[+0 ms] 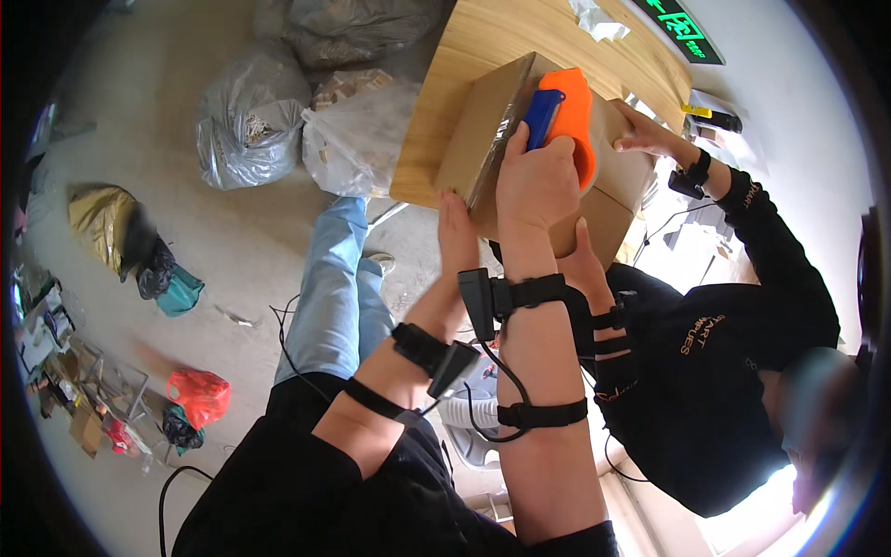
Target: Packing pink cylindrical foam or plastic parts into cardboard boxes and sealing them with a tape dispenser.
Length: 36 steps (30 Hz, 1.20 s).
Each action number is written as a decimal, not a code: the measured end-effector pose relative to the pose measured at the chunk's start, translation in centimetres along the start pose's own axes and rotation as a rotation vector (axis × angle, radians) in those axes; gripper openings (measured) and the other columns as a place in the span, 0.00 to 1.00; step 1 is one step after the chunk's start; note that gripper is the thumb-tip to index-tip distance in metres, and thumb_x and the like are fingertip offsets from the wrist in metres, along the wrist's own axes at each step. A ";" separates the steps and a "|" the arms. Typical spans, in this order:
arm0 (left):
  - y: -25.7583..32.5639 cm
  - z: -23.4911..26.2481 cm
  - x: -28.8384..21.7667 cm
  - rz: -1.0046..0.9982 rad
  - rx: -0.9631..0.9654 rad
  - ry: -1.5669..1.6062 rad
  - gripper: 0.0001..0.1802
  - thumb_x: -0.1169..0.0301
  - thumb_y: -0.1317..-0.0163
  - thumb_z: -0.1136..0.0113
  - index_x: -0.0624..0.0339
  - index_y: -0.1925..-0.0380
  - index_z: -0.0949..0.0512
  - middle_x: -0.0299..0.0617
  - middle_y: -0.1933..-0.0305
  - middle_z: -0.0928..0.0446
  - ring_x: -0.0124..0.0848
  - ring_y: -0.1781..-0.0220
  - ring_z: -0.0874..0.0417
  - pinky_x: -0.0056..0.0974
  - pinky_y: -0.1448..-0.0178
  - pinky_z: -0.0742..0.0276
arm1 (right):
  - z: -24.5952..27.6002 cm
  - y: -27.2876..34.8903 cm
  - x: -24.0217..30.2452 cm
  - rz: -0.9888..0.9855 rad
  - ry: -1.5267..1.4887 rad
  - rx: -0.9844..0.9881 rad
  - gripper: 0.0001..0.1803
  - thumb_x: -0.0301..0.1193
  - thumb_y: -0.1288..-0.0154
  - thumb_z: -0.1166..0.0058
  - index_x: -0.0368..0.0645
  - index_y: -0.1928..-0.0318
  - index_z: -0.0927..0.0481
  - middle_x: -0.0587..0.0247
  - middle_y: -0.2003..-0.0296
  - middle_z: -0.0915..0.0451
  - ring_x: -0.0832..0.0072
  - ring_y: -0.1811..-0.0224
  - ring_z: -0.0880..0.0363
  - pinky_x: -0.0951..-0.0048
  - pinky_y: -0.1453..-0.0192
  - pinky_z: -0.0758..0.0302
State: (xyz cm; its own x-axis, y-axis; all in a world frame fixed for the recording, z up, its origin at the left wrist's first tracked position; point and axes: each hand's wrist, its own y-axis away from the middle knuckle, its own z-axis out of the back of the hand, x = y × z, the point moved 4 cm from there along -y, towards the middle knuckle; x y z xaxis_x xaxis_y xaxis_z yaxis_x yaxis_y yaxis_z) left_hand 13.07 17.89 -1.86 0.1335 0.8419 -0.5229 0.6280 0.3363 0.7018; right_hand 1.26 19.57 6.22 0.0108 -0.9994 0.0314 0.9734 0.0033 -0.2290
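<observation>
A brown cardboard box (pixel 501 102) rests on the wooden table, with a strip of clear tape shining along its left side. My right hand (pixel 536 186) is wrapped round an orange and blue tape dispenser (pixel 568 102), held over the top of the box. Against the near left side of the box lies my left hand (pixel 455 227), its fingers stretched out and gripping nothing. A co-worker at the right has one hand (pixel 647 130) at the box's far right side and the other hand (pixel 585 265) at its near side.
The wooden table (pixel 473 42) carries crumpled white paper (pixel 599 20) at its far edge. Full plastic bags (pixel 251 116) stand on the floor to its left. A red bag (pixel 198 397) lies farther left. Black cables hang from the straps on my forearms.
</observation>
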 end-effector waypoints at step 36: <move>-1.6 -9.6 -16.9 -0.012 0.580 -0.782 0.19 0.59 0.33 0.45 0.64 0.53 0.22 0.37 0.56 0.21 0.24 0.52 0.25 0.30 0.45 0.32 | 12.1 -1.9 -8.8 0.085 -1.027 1.020 0.24 0.38 0.45 0.35 0.33 0.54 0.24 0.63 0.70 0.24 0.78 0.68 0.28 0.75 0.60 0.28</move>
State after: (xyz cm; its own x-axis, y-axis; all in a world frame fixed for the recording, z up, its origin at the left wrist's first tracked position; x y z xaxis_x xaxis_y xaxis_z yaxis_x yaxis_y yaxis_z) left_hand 2.47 7.12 10.50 0.4643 0.2509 -0.8494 0.8850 -0.0934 0.4561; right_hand 2.11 28.77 18.17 -0.1953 -0.5322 0.8238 0.6926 0.5198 0.5000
